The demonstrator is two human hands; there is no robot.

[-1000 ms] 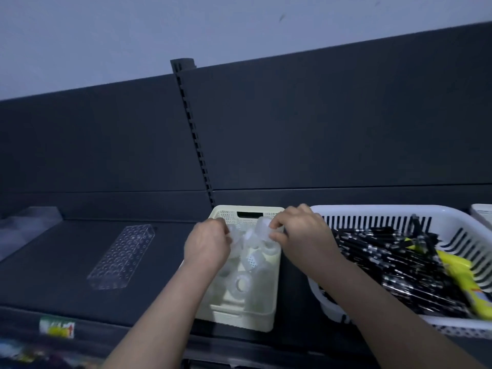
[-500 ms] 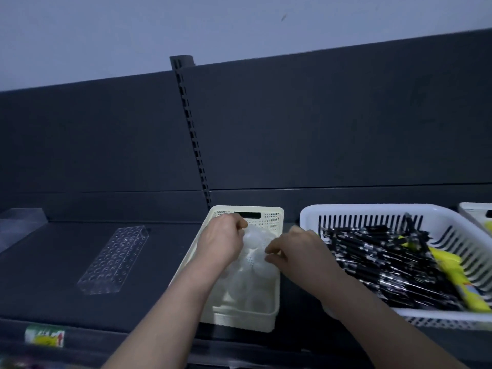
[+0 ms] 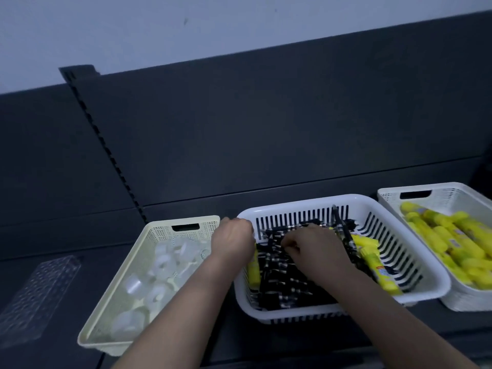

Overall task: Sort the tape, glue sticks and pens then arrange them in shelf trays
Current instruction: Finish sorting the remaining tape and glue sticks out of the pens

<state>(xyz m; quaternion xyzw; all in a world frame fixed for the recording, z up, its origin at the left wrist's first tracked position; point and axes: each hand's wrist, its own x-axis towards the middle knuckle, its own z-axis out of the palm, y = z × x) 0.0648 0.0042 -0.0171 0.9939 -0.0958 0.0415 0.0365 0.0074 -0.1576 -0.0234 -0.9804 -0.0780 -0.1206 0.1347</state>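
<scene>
Pens [image 3: 282, 286] heaped in white slotted basket [image 3: 306, 205], mid-shelf. Right hand [image 3: 311, 249] is down among them, fingers curled into the pile; cannot tell what it pinches, if anything. Left hand [image 3: 233, 243] is bunched at the basket's left rim; a grip is not discernible either.

Stray glue stick [image 3: 254, 272] lies just beside the left wrist, long axis near-to-far. Two more strays [image 3: 372, 262] lie right of the right hand, slanting far-left to near-right, so that hand is nearer them.

Glue tray [image 3: 439, 187] is next right; tape tray [image 3: 159, 225] is next left. Stick labels are blurred and no writing is readable.
</scene>
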